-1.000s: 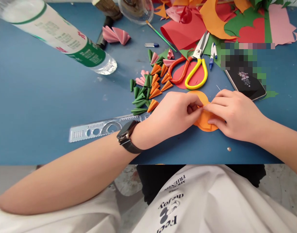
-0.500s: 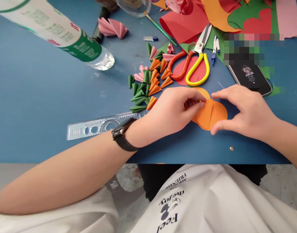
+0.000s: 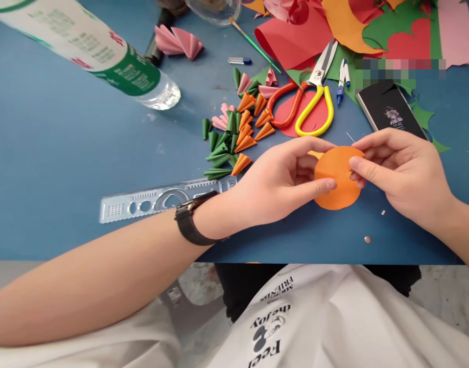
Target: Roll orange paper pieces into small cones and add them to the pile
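An orange paper circle (image 3: pixel 339 191) is held up between both hands, just above the blue table. My left hand (image 3: pixel 286 176) grips its left side, thumb on the front face and fingers behind. On the upper right edge, my right hand (image 3: pixel 399 168) pinches the paper between thumb and fingers. Behind the circle peeks a bit of another orange piece (image 3: pixel 314 154), mostly hidden. Left of my hands lies a cluster of small rolled paper cones, with orange cones (image 3: pixel 245 134) and green cones (image 3: pixel 220 149) among pink ones. A thin needle (image 3: pixel 350 137) shows beside my right fingertips.
Scissors (image 3: pixel 318 76) with red and yellow handles lie beyond my hands, near a pen (image 3: pixel 341 87) and a phone (image 3: pixel 391 110). A clear ruler (image 3: pixel 142 204) sits by my left wrist. A bottle (image 3: pixel 131 71) stands left; paper scraps (image 3: pixel 291 38) spread at the back.
My right hand has gone from spread fingers to pinching the orange circle. The circle was lying with a crease line facing up and is now lifted, its face plain.
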Demonstrator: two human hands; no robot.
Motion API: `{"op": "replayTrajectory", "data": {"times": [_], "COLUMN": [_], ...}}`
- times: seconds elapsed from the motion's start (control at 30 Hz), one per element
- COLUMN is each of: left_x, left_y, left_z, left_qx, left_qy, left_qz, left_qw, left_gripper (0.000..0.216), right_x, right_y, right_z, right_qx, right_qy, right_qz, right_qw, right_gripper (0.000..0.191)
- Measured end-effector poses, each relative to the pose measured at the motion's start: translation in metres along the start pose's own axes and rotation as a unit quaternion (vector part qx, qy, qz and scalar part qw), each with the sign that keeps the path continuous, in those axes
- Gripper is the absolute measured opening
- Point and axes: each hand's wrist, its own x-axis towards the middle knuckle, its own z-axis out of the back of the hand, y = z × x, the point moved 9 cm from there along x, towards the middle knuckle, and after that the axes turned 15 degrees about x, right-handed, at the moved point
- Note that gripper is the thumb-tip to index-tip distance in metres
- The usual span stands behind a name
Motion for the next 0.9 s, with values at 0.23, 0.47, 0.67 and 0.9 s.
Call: {"op": "replayTrajectory", "data": {"times": [0.23, 0.47, 0.67, 0.9], "left_x": [-0.002, -0.003, -0.002, -0.006], "left_y": [-0.003, -0.005, -0.007, -0.015], "left_z": [0.006, 0.007, 0.017, 0.02], "left_qx": [0.087, 0.095, 0.123, 0.221], "left_qy": [-0.018, -0.023, -0.075, -0.096], "left_qz": [-0.005, -0.02, -0.043, -0.093], "left_qw": [0.996, 0.995, 0.989, 0.966], "left_gripper": [0.034, 0.043, 0.047, 0.034], "right_x": [-0.005, -0.014, -0.022, -0.011], "right_y": [0.007, 0.025, 0.044, 0.025], "right_z": [0.003, -0.011, -0.018, -0.015], "right_qx": [-0.047, -0.2, -0.306, -0.161], "right_qy": [-0.004, 0.071, 0.077, 0.118], "right_qz": [0.062, 0.205, 0.277, 0.115], "right_qw": [0.997, 0.956, 0.908, 0.973], "right_gripper": [0.013, 0.023, 0.031, 0.013]}}
